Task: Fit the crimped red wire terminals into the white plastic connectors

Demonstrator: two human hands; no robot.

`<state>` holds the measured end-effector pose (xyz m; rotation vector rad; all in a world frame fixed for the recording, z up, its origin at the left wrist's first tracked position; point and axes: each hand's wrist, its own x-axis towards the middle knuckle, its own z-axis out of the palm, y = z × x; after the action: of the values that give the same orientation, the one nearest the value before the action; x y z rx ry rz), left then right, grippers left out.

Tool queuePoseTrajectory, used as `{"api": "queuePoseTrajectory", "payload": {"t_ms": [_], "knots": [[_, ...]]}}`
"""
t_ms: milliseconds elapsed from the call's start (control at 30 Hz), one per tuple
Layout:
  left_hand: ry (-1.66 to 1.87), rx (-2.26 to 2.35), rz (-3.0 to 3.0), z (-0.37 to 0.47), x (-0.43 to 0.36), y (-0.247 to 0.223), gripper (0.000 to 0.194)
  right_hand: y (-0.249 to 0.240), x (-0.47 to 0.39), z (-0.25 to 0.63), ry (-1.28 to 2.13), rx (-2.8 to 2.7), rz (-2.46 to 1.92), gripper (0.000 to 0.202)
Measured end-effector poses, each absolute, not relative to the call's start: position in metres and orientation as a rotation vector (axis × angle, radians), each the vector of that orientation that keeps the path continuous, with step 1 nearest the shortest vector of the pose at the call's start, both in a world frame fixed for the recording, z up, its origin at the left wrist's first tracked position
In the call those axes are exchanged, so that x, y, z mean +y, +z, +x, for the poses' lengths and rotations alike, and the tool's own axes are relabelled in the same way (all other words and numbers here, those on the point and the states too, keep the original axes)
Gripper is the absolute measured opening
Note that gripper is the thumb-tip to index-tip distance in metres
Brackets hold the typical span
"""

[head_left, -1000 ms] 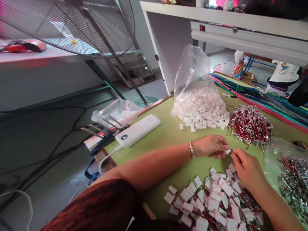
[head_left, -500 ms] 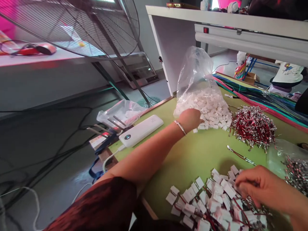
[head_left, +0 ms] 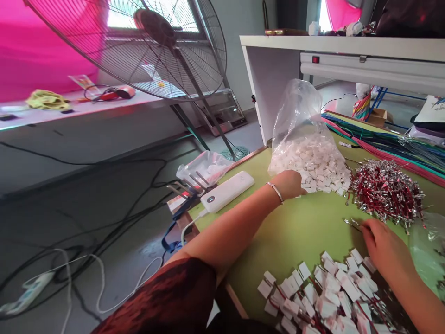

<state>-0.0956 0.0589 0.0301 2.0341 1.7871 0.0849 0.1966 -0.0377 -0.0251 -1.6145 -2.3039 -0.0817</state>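
My left hand (head_left: pixel 288 184), with a bracelet at the wrist, is at the near edge of a heap of small white plastic connector housings (head_left: pixel 320 169) spilling from a clear plastic bag (head_left: pixel 295 104). Its fingers are curled down, and whatever is in them is hidden. Lower right, my right hand (head_left: pixel 384 243) pinches a short wire with metal crimp terminals (head_left: pixel 352 224) lying on the green tabletop (head_left: pixel 313 227). Behind that hand rises a mound of short red wires with silvery terminals (head_left: pixel 387 190). Closest to me lies a pile of white housings fitted with red wires (head_left: pixel 323 294).
A white power bank (head_left: pixel 227 191) with a plugged-in cable lies at the table's left edge. Long coloured wires (head_left: pixel 389 137) run along the back right, below a white shelf (head_left: pixel 340 42). A large fan (head_left: pixel 163 51) stands to the left. Another clear bag (head_left: pixel 426 246) is at right.
My right hand has moved up and away from the near pile to the short wire and taken hold of it. My left hand stays at the heap's edge. The view has shifted left.
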Motion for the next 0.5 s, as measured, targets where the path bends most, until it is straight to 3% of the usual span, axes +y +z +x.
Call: {"api": "queuePoseTrajectory", "payload": {"t_ms": [233,500], "knots": [[0.01,1.712,2.193,-0.066,0.044,0.02,0.031,-0.009,-0.043,0.191,0.101,-2.14,-1.518,0.02],[0.06,1.486,2.277,-0.068,0.039,0.026,0.016,0.003,-0.05,0.18,0.524,-2.065,-1.547,0.021]]}}
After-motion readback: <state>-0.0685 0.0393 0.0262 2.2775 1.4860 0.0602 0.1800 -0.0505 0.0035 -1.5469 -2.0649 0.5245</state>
